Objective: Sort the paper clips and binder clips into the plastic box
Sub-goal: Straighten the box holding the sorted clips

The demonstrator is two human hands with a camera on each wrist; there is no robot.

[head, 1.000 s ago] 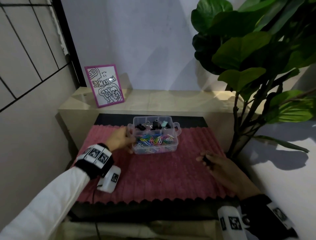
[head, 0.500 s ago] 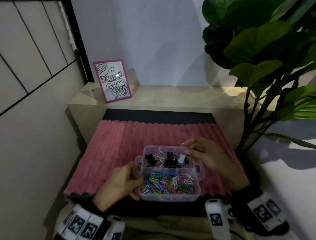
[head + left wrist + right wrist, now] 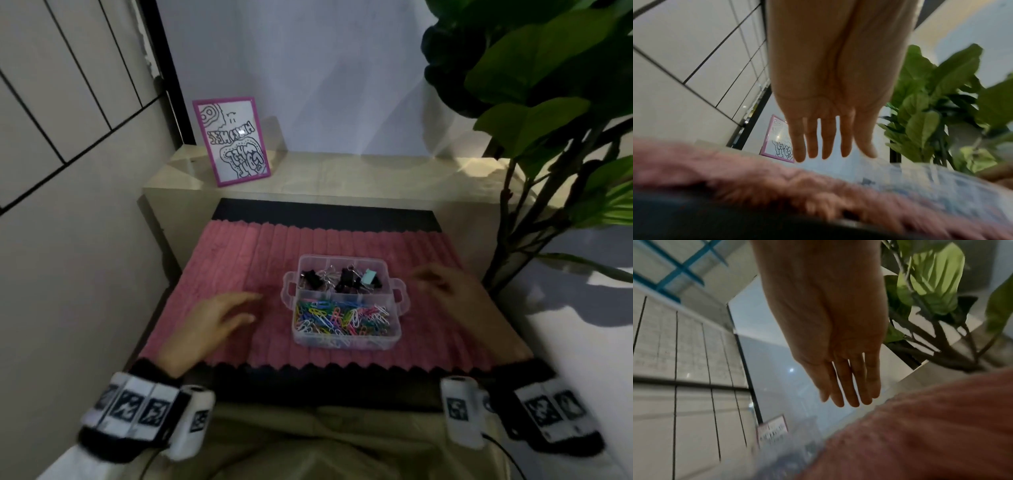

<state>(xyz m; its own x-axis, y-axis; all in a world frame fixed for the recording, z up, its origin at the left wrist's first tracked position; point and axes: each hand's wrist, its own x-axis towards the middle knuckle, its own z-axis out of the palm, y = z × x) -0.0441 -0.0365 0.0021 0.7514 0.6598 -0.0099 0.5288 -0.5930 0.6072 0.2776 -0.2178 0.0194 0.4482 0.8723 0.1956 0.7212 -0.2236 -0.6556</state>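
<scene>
A clear plastic box [image 3: 400, 301] with side handles sits on the pink ribbed mat [image 3: 239, 260]. Its far compartment holds black binder clips [image 3: 346, 282] and one teal clip [image 3: 369, 277]. Its near compartment is full of coloured paper clips [image 3: 342, 317]. My left hand [image 3: 222, 315] hovers open just left of the box, apart from it, fingers straight [image 3: 818, 142]. My right hand [image 3: 445, 287] hovers open to the right of the box, fingers straight [image 3: 849, 386] and empty.
A pink-framed drawing [image 3: 233, 140] leans on the beige shelf [image 3: 342, 174] behind the mat. A large leafy plant [image 3: 548, 102] stands at the right, its stems close to my right hand. A panelled wall [image 3: 68, 137] bounds the left side.
My left hand has let go of the box and moved left. My right hand has pulled out of the far compartment to the right. Both hands now hold nothing.
</scene>
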